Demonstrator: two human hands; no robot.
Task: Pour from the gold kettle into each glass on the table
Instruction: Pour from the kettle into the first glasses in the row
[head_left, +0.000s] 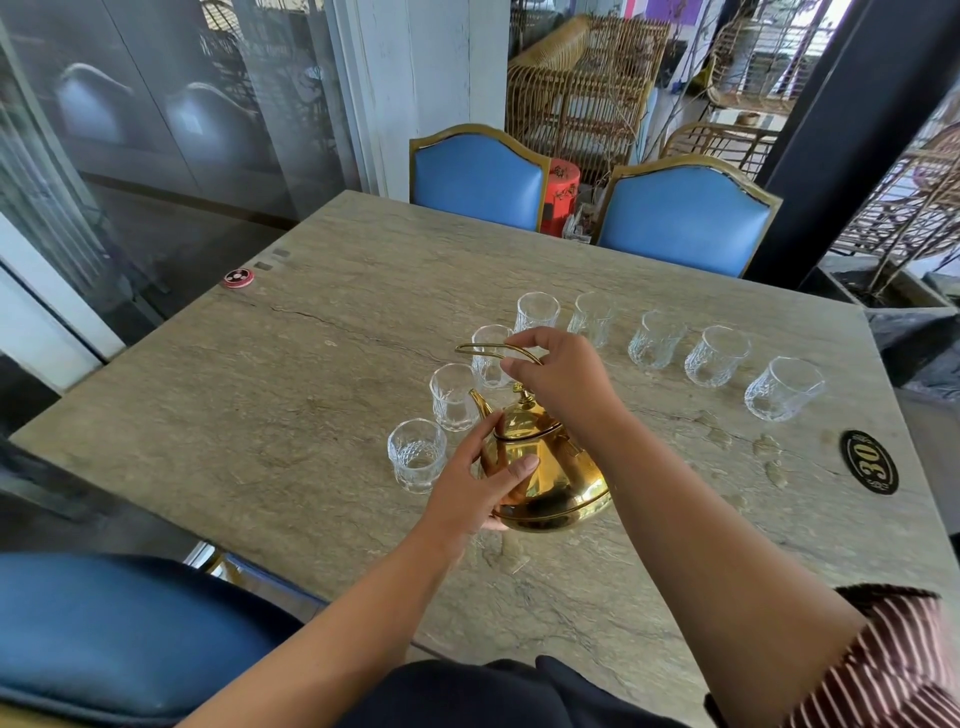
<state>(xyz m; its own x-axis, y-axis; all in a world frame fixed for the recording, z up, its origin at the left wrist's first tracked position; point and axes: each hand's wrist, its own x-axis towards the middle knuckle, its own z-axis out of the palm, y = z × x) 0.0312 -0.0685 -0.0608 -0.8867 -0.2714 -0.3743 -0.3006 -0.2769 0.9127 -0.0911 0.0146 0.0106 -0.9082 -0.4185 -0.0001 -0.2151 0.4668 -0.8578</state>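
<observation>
The gold kettle (558, 480) stands on the stone table (311, 415), its spout pointing left toward the glasses. My right hand (563, 376) grips the kettle's thin wire handle from above. My left hand (478, 488) is wrapped around the kettle's left side. Several clear cut glasses form an arc behind the kettle, from the nearest left glass (416, 454) through a back glass (537, 312) to the far right glass (782, 387). All of them look empty.
Two blue chairs (480, 176) (685, 215) stand at the far edge. A red round button (238, 277) lies at the table's left edge, a black "30" plaque (869, 461) at the right. Another blue chair (119, 634) is near left.
</observation>
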